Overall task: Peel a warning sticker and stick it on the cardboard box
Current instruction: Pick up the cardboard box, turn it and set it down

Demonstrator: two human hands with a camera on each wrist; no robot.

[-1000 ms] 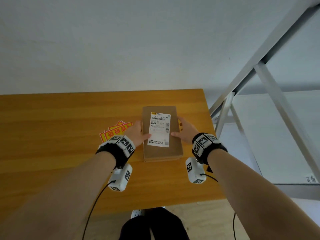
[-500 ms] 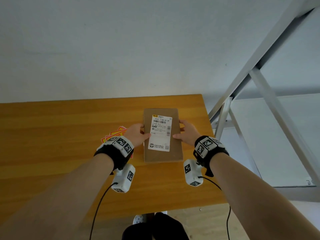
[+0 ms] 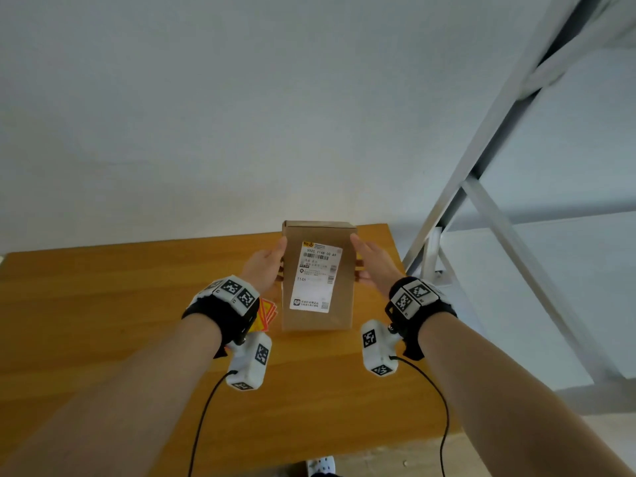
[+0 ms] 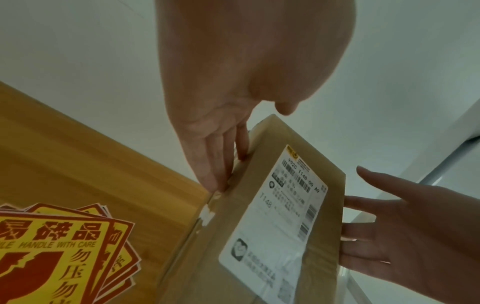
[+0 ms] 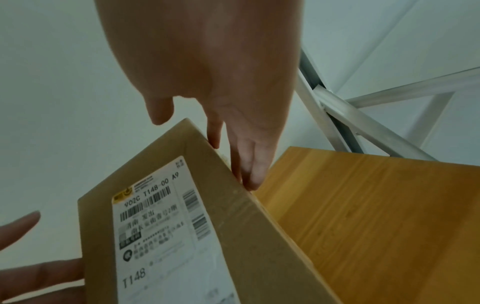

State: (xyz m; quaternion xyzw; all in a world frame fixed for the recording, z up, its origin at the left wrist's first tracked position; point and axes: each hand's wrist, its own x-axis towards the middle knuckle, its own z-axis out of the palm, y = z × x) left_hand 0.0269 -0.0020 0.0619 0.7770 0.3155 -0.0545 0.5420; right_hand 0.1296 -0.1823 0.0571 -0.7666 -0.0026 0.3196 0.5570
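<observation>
Lifted off the table, brown cardboard box shows its white label.

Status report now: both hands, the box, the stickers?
Left hand and right hand press straight fingers on the cardboard box sides, box tilted up. Warning stickers unpeeled, stacked on the table. Shipping label covers much of the facing side.

The cardboard box's shipping label reads "902C T148-00 A9"; the stickers read "易碎品", "HANDLE WITH CARE".

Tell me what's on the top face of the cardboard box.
A white shipping label covers most of the cardboard box's top face. No warning sticker shows there. What lies under the label is hidden.
</observation>
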